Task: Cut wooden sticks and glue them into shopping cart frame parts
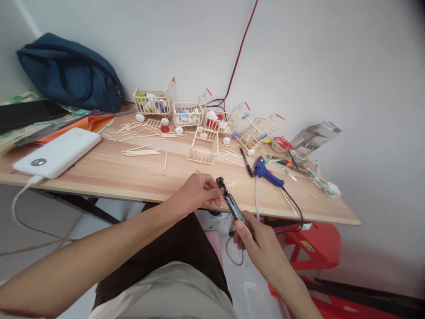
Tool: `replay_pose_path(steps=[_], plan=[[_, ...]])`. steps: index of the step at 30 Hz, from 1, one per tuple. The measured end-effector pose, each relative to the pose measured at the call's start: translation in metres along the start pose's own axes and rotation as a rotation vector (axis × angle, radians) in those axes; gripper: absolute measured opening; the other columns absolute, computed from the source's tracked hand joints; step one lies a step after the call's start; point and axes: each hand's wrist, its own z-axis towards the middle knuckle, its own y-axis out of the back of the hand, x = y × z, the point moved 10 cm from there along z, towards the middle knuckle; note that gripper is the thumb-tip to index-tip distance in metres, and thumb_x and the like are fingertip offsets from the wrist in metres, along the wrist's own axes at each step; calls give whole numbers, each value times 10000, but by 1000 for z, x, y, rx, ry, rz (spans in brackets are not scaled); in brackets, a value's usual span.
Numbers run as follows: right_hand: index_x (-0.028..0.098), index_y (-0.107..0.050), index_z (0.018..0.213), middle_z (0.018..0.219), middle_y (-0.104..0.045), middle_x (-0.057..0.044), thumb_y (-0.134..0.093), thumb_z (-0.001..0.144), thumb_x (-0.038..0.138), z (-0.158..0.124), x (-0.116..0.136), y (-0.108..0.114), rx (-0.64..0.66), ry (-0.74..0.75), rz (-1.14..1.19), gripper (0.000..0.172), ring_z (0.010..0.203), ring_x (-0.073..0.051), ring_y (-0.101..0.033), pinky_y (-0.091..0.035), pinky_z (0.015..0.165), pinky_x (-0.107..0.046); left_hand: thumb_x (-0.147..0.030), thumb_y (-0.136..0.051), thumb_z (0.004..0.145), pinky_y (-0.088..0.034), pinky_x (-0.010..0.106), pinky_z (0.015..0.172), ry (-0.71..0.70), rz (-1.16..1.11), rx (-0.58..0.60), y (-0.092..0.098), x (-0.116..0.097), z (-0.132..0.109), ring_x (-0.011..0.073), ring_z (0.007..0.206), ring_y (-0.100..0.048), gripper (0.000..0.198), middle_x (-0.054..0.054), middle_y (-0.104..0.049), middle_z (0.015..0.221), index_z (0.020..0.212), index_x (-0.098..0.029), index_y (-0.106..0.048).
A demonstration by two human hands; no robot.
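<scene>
My right hand [252,235] is wrapped round a pair of dark cutting pliers [234,206], whose head points up and left over the table's front edge. My left hand [201,191] pinches a thin wooden stick at the head of the pliers. Part of the stick [231,185] shows beyond the jaws; the rest is hidden by the fingers. Just behind the hands stands a partly built stick frame [203,150]. Small stick carts with bottle-cap wheels stand along the wall, among them a filled cart [152,103] and a tilted cart [257,132].
Loose sticks [141,152] are scattered over the wooden table [139,177]. A blue glue gun [268,173] and a black pen [246,163] lie right. A white power bank [58,150] and a blue bag [71,73] sit left. A red stool [318,243] stands below.
</scene>
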Motion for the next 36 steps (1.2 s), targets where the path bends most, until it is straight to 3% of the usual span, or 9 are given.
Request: replay_pose_path(steps=[6, 18, 25, 30, 36], plan=[[209, -537, 800, 585, -587, -22, -325, 922, 612, -1, -6, 3, -65, -18, -130, 471, 533, -192, -545, -377, 530, -282, -326, -748, 668, -261, 155, 405, 17, 41, -6, -2, -2, 2, 38, 395, -391, 279, 27, -646, 562, 669, -146, -535], [205, -559, 821, 598, -543, 1, -329, 918, 619, 1, -2, 5, -81, 9, -104, 484, 549, -173, -484, -323, 528, -264, -283, -715, 709, -279, 162, 415, 2, 114, 9, -2, -6, 6, 35, 402, -388, 248, 24, -647, 567, 666, -145, -513], [200, -515, 680, 531, -496, 11, -335, 901, 640, 2, -11, 5, -119, 2, -89, 524, 519, -153, -451, -311, 514, -254, -260, -661, 737, -351, 168, 465, 66, 160, 111, -5, -1, 2, 47, 463, -456, 182, 21, -664, 649, 763, -141, -525], [198, -499, 655, 529, -467, 20, -354, 904, 616, 1, -14, 6, -156, 9, -74, 508, 525, -139, -418, -298, 510, -247, -317, -553, 801, -275, 170, 402, 45, 359, 239, -6, 0, -6, 45, 406, -401, 206, -16, -582, 560, 738, -124, -586], [200, -476, 637, 524, -453, 22, -355, 905, 603, 3, -17, 1, -149, 22, -77, 500, 516, -131, -394, -289, 511, -250, -310, -536, 776, -230, 166, 369, 50, 298, 214, -4, 4, -6, 34, 362, -349, 205, -45, -525, 512, 783, -116, -601]])
